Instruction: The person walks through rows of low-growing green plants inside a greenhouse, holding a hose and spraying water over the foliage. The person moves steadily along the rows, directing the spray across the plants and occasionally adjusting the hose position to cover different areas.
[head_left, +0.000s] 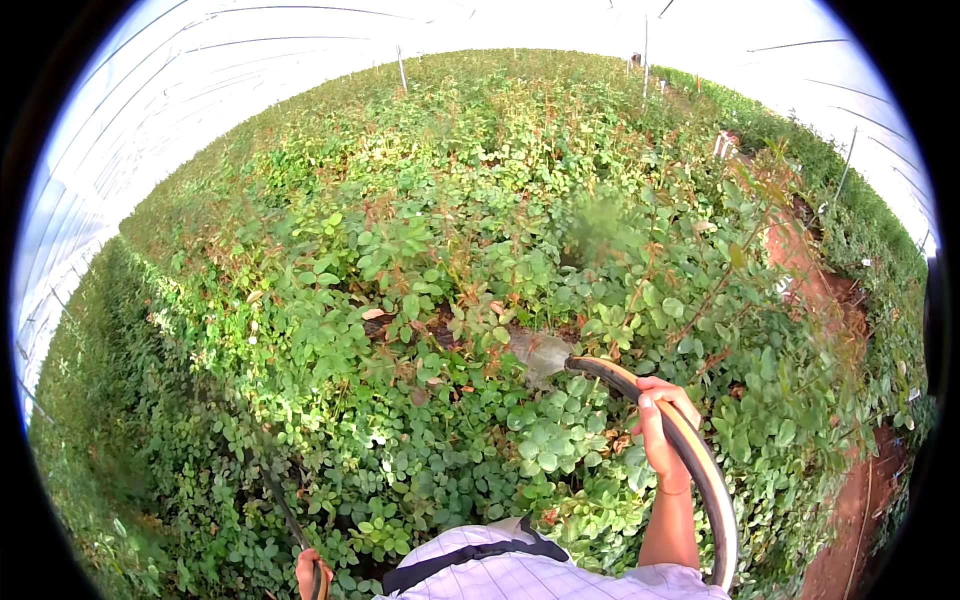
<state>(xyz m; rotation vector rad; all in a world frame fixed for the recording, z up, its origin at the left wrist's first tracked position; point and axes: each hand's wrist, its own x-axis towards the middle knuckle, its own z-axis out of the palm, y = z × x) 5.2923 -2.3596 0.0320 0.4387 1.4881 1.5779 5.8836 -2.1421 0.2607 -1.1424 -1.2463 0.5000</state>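
My right hand (666, 427) grips a thick black hose (701, 465) with a yellow-orange stripe, a short way behind its open end. Water (544, 356) sprays from that end to the left, among leafy rose-like bushes (465, 405). The hose curves down past my right forearm and leaves the picture at the bottom. Low at the left, my left hand (311, 574) is closed around a dark, long, thin piece (283, 506), which looks like a hose or rod and runs up into the foliage. Its far end is hidden by leaves.
Dense bushes surround me on all sides. A bare reddish soil path (799, 255) runs along the right, with a thin line (862, 517) lying on it. Metal posts (646, 60) rise farther back under a bright plastic greenhouse cover (510, 26). A leafy stem (724, 281) leans out at right.
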